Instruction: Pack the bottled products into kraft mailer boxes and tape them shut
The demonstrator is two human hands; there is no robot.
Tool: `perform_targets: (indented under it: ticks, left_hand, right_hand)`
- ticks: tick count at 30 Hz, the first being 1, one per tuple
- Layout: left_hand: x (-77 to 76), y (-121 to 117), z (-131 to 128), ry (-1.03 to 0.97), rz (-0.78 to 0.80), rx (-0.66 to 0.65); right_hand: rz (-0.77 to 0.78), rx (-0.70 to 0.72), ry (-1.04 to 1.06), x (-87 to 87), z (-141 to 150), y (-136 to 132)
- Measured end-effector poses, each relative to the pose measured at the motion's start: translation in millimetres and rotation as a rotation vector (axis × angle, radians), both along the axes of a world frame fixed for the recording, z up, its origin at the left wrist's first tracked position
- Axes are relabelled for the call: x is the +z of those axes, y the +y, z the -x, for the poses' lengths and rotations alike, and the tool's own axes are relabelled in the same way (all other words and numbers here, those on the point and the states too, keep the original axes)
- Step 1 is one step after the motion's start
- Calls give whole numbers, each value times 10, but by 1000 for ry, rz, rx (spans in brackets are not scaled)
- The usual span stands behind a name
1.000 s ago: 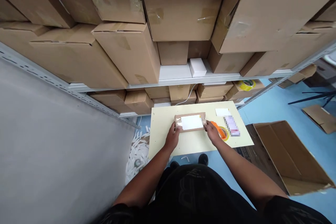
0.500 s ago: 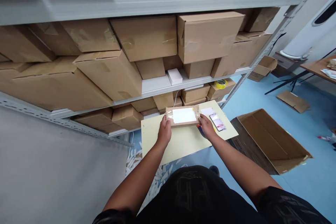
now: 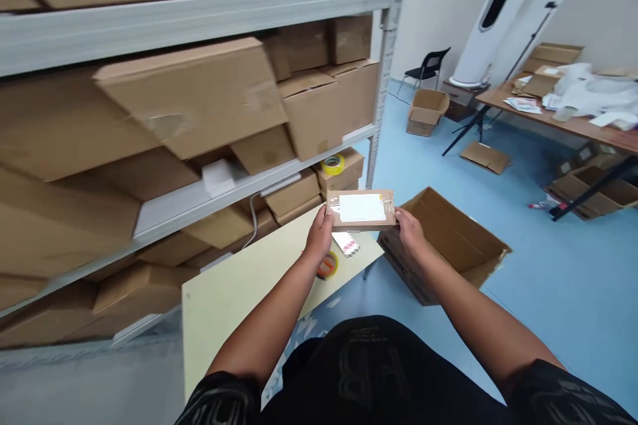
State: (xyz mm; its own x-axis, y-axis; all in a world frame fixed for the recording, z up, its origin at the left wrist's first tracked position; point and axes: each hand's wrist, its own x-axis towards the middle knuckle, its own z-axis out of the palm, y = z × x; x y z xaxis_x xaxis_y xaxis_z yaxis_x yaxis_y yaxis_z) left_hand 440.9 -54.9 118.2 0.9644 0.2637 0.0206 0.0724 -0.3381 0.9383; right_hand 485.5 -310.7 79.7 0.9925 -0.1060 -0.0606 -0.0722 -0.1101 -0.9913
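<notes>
A flat brown cardboard parcel (image 3: 361,212) with a white rectangular label (image 3: 362,206) and clear tape at its ends is up in the air, by the right end of a pale yellow table (image 3: 239,299). The person's left hand (image 3: 319,236) has its fingers clamped on one end, the right hand (image 3: 410,231) on the other. A second ago the parcel was low over the table's middle; since then it has swung right with the person's turn, up to the large open brown cardboard box (image 3: 448,232). Under the left forearm sits a yellow ring-shaped tape roll (image 3: 333,270), near a flat phone (image 3: 345,243). Farther off, a brown wooden desk (image 3: 503,97), unseen a second ago, now shows.
</notes>
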Motion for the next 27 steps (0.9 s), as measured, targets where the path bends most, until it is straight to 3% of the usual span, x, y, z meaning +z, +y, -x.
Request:
perform_targets:
  ticks: [5,11,19,23,27]
  left_hand:
    - [-74,-987,-648,72,-13,-150]
    - [-265,-1832,-1409,116,1,-363]
    - [-661,-2740,-2178,121,7,-730]
    - [-902,-3098,-2378,170,-16,-820]
    - [-1179,-3379,-2494,258,-92,-857]
  right_hand:
    - [-36,-155,40,-38,-240,-1044]
    - [25,-367,85,-286,-333,-1875]
    - [80,-695,183,-513,-214,-2423]
    - [71,-807,275,-636,-166,-2590]
    - [199,-804,383,-766,-172,-2834]
